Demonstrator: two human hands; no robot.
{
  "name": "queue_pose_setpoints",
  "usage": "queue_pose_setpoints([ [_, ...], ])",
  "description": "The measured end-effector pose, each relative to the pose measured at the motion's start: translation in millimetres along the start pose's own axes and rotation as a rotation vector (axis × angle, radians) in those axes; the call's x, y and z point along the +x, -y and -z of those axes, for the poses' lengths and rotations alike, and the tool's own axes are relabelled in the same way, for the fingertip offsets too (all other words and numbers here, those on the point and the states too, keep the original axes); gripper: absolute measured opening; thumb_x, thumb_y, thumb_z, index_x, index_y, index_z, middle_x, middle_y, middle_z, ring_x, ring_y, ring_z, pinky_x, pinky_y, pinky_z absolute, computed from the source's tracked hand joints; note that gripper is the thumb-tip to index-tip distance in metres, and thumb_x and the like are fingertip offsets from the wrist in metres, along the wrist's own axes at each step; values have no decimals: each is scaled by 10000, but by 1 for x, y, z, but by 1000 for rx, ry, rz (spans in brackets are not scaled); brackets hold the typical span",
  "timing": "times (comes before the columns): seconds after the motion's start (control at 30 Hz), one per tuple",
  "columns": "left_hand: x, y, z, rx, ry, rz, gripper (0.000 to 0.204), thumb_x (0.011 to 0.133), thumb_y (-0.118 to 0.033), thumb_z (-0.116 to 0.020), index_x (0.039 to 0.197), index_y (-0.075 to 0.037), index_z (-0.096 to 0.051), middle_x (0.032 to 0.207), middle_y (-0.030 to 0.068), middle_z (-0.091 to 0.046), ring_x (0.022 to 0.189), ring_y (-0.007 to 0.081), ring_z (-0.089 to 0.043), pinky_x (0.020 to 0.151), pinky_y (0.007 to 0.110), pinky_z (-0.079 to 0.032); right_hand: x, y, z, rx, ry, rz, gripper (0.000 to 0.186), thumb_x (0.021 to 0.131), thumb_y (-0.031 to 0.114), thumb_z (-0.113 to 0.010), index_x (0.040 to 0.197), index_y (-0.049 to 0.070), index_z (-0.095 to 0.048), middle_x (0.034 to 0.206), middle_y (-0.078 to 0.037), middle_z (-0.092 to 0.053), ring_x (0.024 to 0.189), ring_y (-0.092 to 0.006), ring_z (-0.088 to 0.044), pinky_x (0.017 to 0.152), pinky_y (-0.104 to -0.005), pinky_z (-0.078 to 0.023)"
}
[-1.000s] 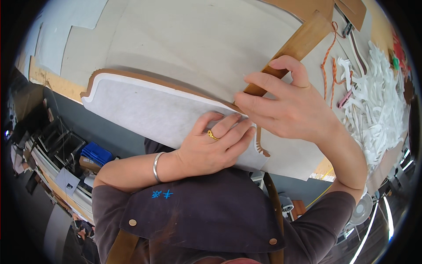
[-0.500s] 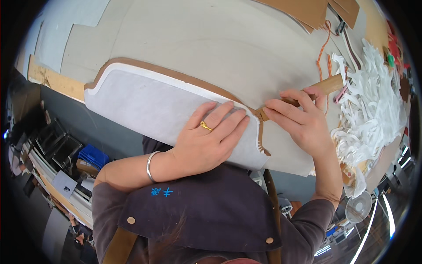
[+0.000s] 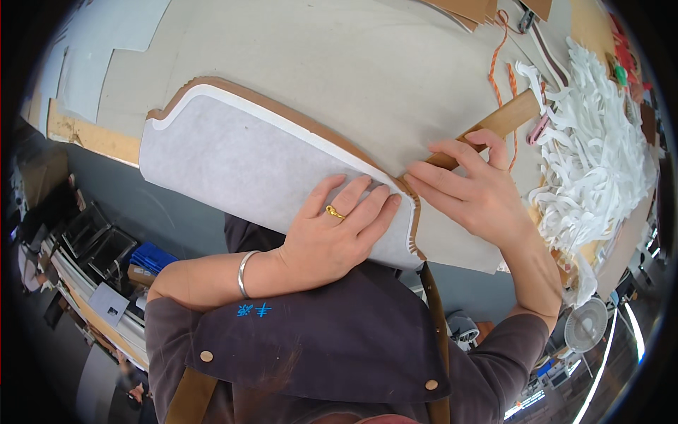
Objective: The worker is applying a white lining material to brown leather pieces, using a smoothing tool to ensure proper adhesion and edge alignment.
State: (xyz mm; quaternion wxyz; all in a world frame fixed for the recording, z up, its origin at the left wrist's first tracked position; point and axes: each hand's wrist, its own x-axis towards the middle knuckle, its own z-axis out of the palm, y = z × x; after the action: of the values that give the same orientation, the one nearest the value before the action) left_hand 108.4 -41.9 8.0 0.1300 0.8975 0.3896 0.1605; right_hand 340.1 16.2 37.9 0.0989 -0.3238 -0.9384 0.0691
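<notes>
A pale panel (image 3: 219,152) with a brown margin (image 3: 282,120) along its far edge lies on the table. A narrow white strip (image 3: 261,113) runs just inside that margin. Fingers stretched flat, my left hand (image 3: 346,222) presses on the panel near its right corner. My right hand (image 3: 473,177) grips a flat wooden stick (image 3: 505,120), slanting to the upper right. The stick's lower end meets the brown margin at the corner, though fingers partly hide the contact. Small pleats (image 3: 415,230) show in the brown margin down the panel's right side.
A heap of white strips (image 3: 597,155) lies at the right, with an orange cord (image 3: 498,56) and a pink-handled tool (image 3: 538,131) beside it. Brown sheets (image 3: 466,10) rest at the far side. White sheets (image 3: 99,71) cover the far left.
The view has shifted slightly, moving the heap and sheets up in it. Both hands keep their places at the panel's corner, and the stick stays in my right hand.
</notes>
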Motion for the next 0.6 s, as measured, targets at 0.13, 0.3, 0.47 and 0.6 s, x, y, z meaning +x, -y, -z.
queue_pose_setpoints([
  [0.13, -1, 1, -3, 16, -14, -1, 390, 764, -157, -640, 1148, -99, -671, 1162, 17, -581, 1123, 199, -533, 968, 388, -417, 8, -2, -4, 8, 43, 60, 212, 727, 170, -678, 932, 143, -726, 1074, 88, -651, 1068, -192, -578, 943, -439, -347],
  [0.3, -3, 1, -3, 9, -18, -5, 419, 740, -158, -643, 1152, -91, -670, 1175, 32, -575, 1134, 204, -531, 973, 407, -415, 23, -2, -10, -3, 23, 100, 193, 730, 168, -666, 914, 135, -713, 1063, 88, -637, 1058, -183, -577, 931, -435, -347],
  [0.47, -5, 3, -5, -25, -29, -7, 450, 720, -170, -652, 1163, -97, -670, 1208, 47, -569, 1148, 201, -522, 986, 410, -411, 44, -1, -19, -47, -10, 147, 235, 708, 166, -653, 936, 139, -702, 1068, 86, -622, 1046, -174, -566, 905, -432, -357],
  [0.6, -8, 3, -11, -19, -68, 1, 447, 729, -189, -647, 1170, -115, -672, 1220, 41, -566, 1158, 197, -516, 999, 446, -403, 66, -1, -29, -51, -93, 175, 117, 677, 174, -649, 791, 148, -648, 919, 69, -544, 978, -153, -540, 917, -398, -346],
])
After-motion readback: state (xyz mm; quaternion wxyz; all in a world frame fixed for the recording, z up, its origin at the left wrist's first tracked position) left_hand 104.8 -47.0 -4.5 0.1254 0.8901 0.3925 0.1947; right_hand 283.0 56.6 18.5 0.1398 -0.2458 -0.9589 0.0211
